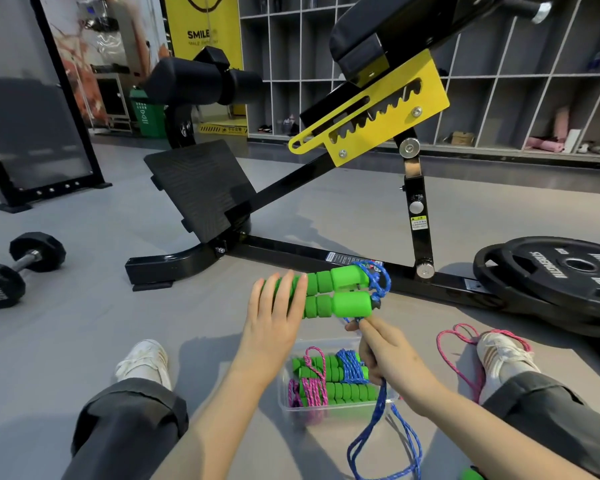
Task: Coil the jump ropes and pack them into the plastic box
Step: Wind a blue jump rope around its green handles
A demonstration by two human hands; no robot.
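dumbbell point(32, 254): lies on the floor far off at 9 o'clock from the hands, no threat to the coil.

left hand point(274, 306): fingers lie over the two green handles point(340, 292) with the thumb hidden beneath, holding them side by side in the air. Risk: the hold looks light, so a sharp tug from the wrapping could twist the pair apart or pull one out.

green handles: parallel, ends toward 3 o'clock, where a few turns of the blue rope point(378, 280) sit bunched. Risk: turns crowded at the very end may slide off the foam.

plastic box point(336, 408): on the floor between the legs, at 6 o'clock from the handles, already holding bundles with pink and blue cord. Risk: the room left looks tight, and a fat or slack coil may not fit or may spring open.

right hand point(392, 358): pinches the blue rope between thumb and fingertips just below the handle ends, with the cord running on down through the hand. Risk: if the tension drops, the turns already laid could loosen.

blue rope, slack part: hangs past the box's right side and loops on the floor at 5 o'clock. Risk: it could catch the box corner and drag it, or the loops could knot.

pink rope point(444, 351): loose on the floor at 3 o'clock from the box, against the right shoe point(503, 351). Risk: a shifting foot could snag it.
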